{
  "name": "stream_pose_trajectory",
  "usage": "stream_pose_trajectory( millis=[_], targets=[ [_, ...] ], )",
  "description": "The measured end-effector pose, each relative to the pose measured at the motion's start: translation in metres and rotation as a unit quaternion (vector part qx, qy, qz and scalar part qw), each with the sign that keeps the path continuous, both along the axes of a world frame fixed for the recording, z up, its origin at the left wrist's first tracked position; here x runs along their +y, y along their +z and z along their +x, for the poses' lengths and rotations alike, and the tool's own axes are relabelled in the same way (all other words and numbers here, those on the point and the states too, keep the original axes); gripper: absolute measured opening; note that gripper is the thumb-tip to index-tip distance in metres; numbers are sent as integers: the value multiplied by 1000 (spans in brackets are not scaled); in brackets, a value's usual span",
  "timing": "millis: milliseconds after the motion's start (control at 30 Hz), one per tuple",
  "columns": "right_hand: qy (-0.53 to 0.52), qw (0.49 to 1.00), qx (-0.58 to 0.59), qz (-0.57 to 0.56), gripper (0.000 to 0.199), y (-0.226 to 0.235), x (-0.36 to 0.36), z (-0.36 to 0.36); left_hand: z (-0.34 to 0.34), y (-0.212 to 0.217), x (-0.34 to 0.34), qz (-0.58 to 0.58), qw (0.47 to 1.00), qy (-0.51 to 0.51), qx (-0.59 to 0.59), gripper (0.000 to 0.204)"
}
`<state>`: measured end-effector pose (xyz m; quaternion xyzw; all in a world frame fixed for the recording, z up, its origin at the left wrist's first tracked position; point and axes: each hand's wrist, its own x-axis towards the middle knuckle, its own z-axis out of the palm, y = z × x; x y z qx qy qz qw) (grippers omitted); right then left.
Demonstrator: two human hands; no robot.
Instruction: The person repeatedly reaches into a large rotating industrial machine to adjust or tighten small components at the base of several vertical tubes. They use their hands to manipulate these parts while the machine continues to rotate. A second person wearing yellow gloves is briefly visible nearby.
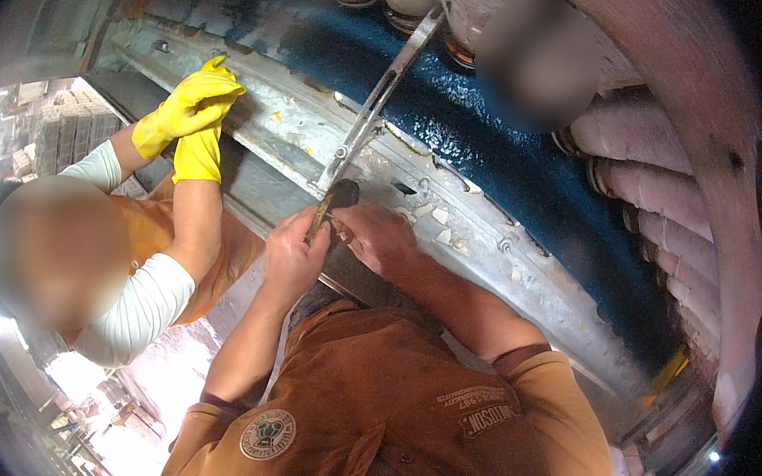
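Both hands at the grey curved metal rim [451, 223], centre of view. Left hand [291, 258] has fingers closed round a thin brownish tool handle [318, 216]; its dark head [343, 193] sits on the rim just below the flat steel bar [379, 104]. Right hand [379, 238] is curled beside the head, touching it; what it pinches is hidden. Judgement: keep the head flat to the rim, short strokes, right fingers clear. Co-worker's yellow rubber gloves [193, 118] rest far left on the rim. Round patch [268, 435] and small rectangular label [487, 419] on brown shirt, near.

left hand [293, 254]: grips a wooden-handled tool [332, 203]
right hand [379, 238]: closed beside it
co-worker's yellow gloves [193, 118]: on the curved metal rim [450, 206]
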<state>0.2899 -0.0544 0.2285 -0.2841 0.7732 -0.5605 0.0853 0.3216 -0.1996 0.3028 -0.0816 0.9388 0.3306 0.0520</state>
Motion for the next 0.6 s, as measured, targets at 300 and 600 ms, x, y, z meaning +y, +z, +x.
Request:
stream_pose_trajectory(
  millis=[300,600],
  targets=[
    [-79,995,61,20,20,5,26,-9,-19,-16,3,175,968,8,-180,20],
    [-287,947,-133,61,18,21,53,-5,-80,-38,33,307,928,-80,-198,16]
  ],
)
